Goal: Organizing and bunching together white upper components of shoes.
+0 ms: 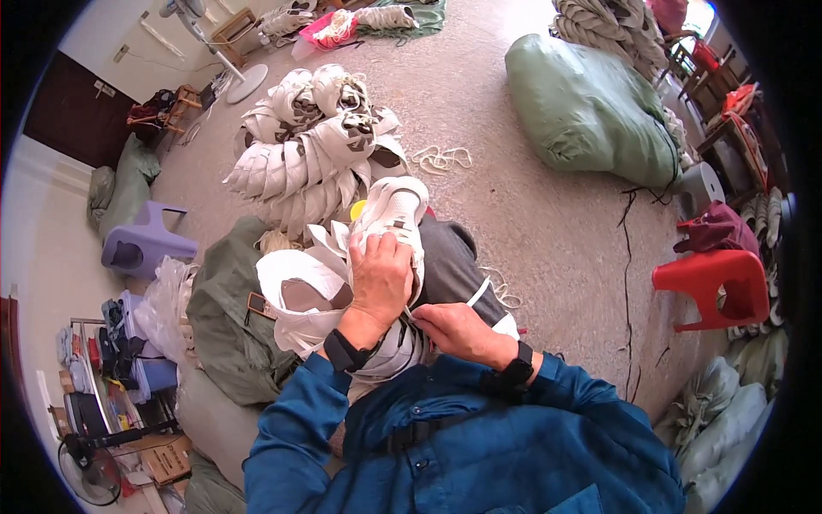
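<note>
A white shoe upper lies across my lap, its toe pointing away from me. My left hand is closed over its middle, fingers bent onto the top. Close by on the right, my right hand pinches at the upper's near edge, with a white lace showing beyond the knuckles. Its fingertips partly hide what they grip. Left of my left hand sits another white upper, its opening facing up. More pale uppers are nested beneath my wrists.
Ahead on the floor are stacked white uppers and loose cord. A large green sack lies far right, with a black cord below it. A red stool stands right, a purple stool left. Green cloth lies beside my lap.
</note>
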`<state>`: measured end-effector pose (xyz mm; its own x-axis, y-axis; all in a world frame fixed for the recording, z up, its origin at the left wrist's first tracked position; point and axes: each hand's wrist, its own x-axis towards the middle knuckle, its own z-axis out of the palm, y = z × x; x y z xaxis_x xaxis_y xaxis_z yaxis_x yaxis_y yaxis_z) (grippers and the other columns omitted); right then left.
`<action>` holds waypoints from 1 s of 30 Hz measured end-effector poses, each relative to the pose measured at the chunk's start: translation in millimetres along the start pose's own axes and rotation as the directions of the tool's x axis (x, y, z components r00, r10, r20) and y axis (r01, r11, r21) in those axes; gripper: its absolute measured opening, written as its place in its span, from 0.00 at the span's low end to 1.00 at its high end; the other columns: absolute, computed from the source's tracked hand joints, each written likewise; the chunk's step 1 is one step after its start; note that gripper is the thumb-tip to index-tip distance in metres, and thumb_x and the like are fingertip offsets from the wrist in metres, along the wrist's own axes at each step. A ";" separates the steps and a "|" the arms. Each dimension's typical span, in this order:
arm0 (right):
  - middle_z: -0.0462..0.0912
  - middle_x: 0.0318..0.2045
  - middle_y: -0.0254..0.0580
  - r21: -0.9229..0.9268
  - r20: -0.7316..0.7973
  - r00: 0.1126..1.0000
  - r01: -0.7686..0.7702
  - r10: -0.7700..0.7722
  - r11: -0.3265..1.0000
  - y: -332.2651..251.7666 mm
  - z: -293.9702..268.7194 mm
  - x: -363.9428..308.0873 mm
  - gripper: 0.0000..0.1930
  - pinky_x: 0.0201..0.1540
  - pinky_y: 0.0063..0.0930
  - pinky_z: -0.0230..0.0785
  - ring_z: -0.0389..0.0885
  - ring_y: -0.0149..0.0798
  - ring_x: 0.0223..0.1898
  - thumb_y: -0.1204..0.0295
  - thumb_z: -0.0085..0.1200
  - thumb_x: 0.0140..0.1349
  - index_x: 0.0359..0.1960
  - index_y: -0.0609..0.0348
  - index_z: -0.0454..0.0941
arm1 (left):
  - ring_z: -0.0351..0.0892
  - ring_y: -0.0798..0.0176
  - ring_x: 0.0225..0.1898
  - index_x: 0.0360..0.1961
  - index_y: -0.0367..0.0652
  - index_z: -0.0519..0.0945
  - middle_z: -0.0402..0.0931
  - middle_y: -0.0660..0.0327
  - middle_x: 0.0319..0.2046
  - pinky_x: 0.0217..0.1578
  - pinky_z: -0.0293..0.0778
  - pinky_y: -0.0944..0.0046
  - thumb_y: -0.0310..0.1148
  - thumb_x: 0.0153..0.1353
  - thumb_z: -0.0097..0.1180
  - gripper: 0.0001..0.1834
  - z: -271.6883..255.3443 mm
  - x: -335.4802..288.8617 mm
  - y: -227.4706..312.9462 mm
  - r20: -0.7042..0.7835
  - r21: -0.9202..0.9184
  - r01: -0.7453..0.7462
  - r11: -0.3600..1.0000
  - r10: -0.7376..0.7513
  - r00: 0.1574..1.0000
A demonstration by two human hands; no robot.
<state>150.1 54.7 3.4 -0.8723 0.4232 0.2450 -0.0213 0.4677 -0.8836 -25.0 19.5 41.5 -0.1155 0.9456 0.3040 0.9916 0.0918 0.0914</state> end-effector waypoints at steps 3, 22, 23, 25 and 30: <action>0.81 0.29 0.55 -0.022 0.055 0.996 -0.075 0.076 0.997 6.6 -11.8 -0.1 0.07 0.36 0.43 0.74 0.82 0.56 0.34 0.71 0.53 0.65 0.39 0.61 0.79 | 0.75 0.52 0.41 0.36 0.44 0.77 0.75 0.59 0.33 0.58 0.61 0.47 0.26 0.52 0.57 0.08 -8.0 -1.1 -4.0 -0.087 -0.223 0.047 0.974 -0.068 0.994; 0.77 0.26 0.30 0.485 0.265 0.944 -0.306 0.196 0.819 -51.9 -64.4 31.8 0.11 0.33 0.23 0.68 0.71 0.22 0.31 0.69 0.52 0.71 0.42 0.66 0.78 | 0.81 0.48 0.24 0.34 0.42 0.76 0.76 0.52 0.25 0.25 0.76 0.52 0.31 0.60 0.56 0.05 -44.7 -48.3 6.2 0.154 -0.251 -0.010 0.968 0.050 0.987; 0.77 0.27 0.30 0.503 0.234 0.959 -0.261 0.161 0.824 -61.0 -67.7 39.4 0.11 0.34 0.22 0.68 0.71 0.22 0.31 0.69 0.52 0.71 0.42 0.66 0.78 | 0.81 0.47 0.24 0.34 0.42 0.76 0.76 0.51 0.25 0.24 0.77 0.51 0.31 0.61 0.54 0.05 -36.5 -47.0 9.8 0.160 -0.265 -0.002 0.964 0.045 0.986; 0.78 0.28 0.29 0.519 0.201 0.971 -0.216 0.128 0.827 -67.1 -72.5 47.5 0.11 0.34 0.21 0.68 0.72 0.22 0.31 0.69 0.52 0.71 0.42 0.66 0.78 | 0.81 0.47 0.24 0.34 0.42 0.76 0.77 0.51 0.25 0.23 0.77 0.50 0.31 0.61 0.53 0.05 -26.6 -36.3 12.1 0.167 -0.280 0.006 0.960 0.042 0.985; 0.79 0.41 0.41 0.545 -0.138 0.990 0.090 -0.016 0.834 -54.6 -92.7 51.7 0.09 0.50 0.25 0.66 0.75 0.29 0.44 0.72 0.51 0.70 0.37 0.67 0.79 | 0.84 0.53 0.25 0.33 0.41 0.77 0.76 0.54 0.29 0.22 0.78 0.56 0.29 0.61 0.51 0.05 -7.2 2.5 4.9 0.156 0.047 -0.049 0.998 0.041 0.987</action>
<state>151.4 123.0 101.3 -0.7959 0.5187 0.3121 -0.3620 0.0053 -0.9321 -20.9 20.0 49.5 -0.0643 0.9857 0.1557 0.9977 0.0600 0.0320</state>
